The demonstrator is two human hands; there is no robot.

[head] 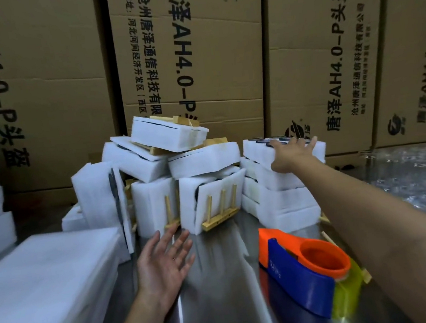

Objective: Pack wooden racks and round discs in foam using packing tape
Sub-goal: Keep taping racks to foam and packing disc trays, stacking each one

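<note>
Left hand (162,267): palm down over steel table (220,303), fingers spread, holding nothing. Wrapped foam packs (182,180) piled beyond. Tape dispenser (303,269) on table. Right hand (290,155): arm extended, fingers spread flat on top foam pack (283,178) of right stack.

The table (219,291) is shiny, smooth metal. The packs (286,206) are soft white foam, matt. Pale wood racks (219,212) poke out. The tape holder (303,269) is smooth plastic. Far boxes (195,45) are dull brown cardboard.

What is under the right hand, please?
The right hand lies flat on the top foam package of a stack; dark disc edges peek out. Its contents are otherwise covered.
</note>
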